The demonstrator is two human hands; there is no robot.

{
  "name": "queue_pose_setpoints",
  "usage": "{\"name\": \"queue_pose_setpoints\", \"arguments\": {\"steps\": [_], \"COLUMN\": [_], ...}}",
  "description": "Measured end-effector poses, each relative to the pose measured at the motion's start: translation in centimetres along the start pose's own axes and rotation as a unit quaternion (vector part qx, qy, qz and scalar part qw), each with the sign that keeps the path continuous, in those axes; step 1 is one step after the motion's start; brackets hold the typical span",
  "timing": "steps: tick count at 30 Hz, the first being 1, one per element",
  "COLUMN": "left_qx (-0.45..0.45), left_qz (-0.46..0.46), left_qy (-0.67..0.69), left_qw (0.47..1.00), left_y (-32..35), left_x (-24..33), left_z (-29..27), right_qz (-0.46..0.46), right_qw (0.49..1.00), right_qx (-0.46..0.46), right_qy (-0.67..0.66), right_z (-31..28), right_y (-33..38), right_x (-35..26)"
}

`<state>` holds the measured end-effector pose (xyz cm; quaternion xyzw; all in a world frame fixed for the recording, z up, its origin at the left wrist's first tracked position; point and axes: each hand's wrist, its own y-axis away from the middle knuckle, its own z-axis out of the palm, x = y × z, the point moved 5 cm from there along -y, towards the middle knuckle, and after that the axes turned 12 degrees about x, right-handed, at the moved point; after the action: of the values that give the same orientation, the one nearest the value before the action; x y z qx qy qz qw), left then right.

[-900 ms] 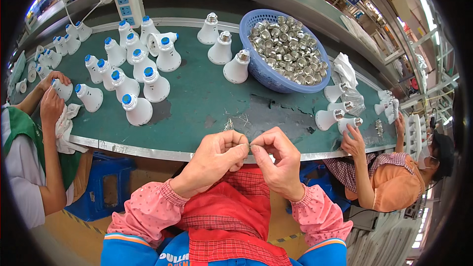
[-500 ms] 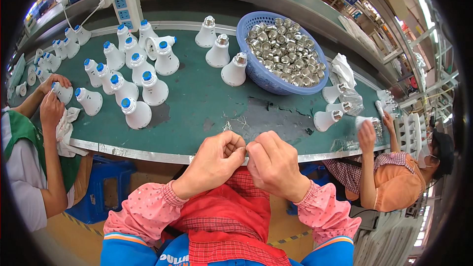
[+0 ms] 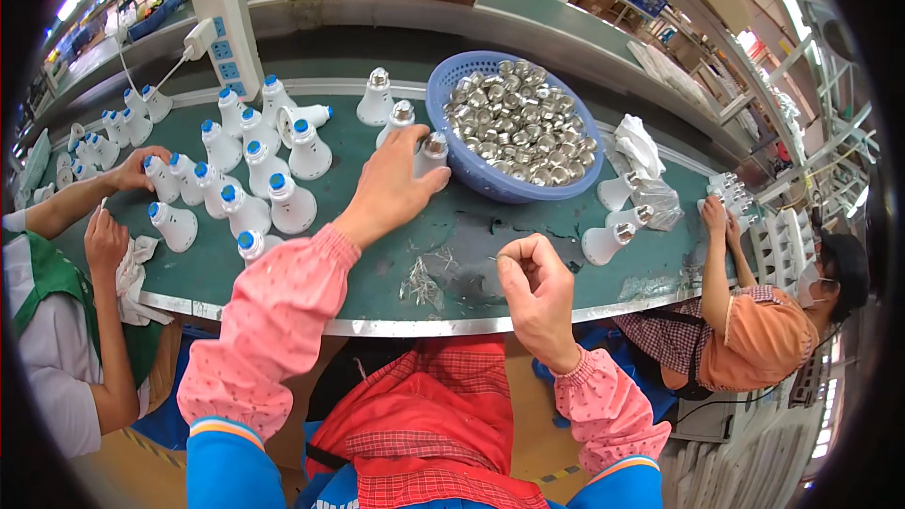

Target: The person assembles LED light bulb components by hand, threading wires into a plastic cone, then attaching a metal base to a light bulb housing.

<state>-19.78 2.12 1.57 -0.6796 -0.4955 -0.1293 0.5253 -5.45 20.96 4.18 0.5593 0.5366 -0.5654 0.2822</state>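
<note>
My left hand [image 3: 391,184] reaches over the bench, its thumb and fingers around a white light bulb [image 3: 430,158] with a bare metal screw cap. That bulb stands upright just left of the blue basket. A second metal-capped bulb [image 3: 400,115] is partly hidden behind my fingers, and a third [image 3: 375,99] stands farther back. Near the front edge my right hand [image 3: 537,287] is closed in a pinch, with the tip of a thin metal pin [image 3: 494,258] poking out. A small heap of similar thin pins [image 3: 421,285] lies between my hands.
The blue basket [image 3: 514,190] is full of metal screw caps [image 3: 528,123]. Blue-topped bulbs [image 3: 292,203] crowd the left. Several capped bulbs [image 3: 608,243] and a plastic bag [image 3: 660,203] lie right. Co-workers' hands [image 3: 141,170] [image 3: 716,217] work at both ends of the green bench [image 3: 377,306].
My hands were together at the front edge. The left has moved forward to the bulb by the basket; the right has shifted slightly right, still pinching. The left co-worker's hand has moved among the blue-topped bulbs.
</note>
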Motion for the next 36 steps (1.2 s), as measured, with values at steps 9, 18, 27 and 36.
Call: {"name": "queue_pose_setpoints", "arguments": {"steps": [9, 18, 27, 36], "left_qx": [-0.046, -0.141, -0.099, -0.088], "left_qz": [-0.013, -0.008, 0.001, -0.005], "left_qy": [0.035, 0.116, 0.164, 0.193], "left_qw": [0.998, 0.983, 0.981, 0.977], "left_y": [2.7, 11.0, 11.9, 12.2], "left_x": [4.9, 10.5, 9.7, 9.1], "left_z": [-1.0, 2.2, 3.0, 3.1], "right_qz": [0.034, -0.1, -0.226, -0.29], "right_qw": [0.999, 0.984, 0.931, 0.859], "right_qx": [0.006, -0.011, -0.065, -0.143], "right_qy": [-0.002, 0.147, 0.28, 0.397], "right_z": [-3.7, -5.0, -4.1, -2.5], "right_y": [0.2, 0.3, -0.7, -1.5], "right_x": [0.3, -1.8, -2.5, -4.4]}}
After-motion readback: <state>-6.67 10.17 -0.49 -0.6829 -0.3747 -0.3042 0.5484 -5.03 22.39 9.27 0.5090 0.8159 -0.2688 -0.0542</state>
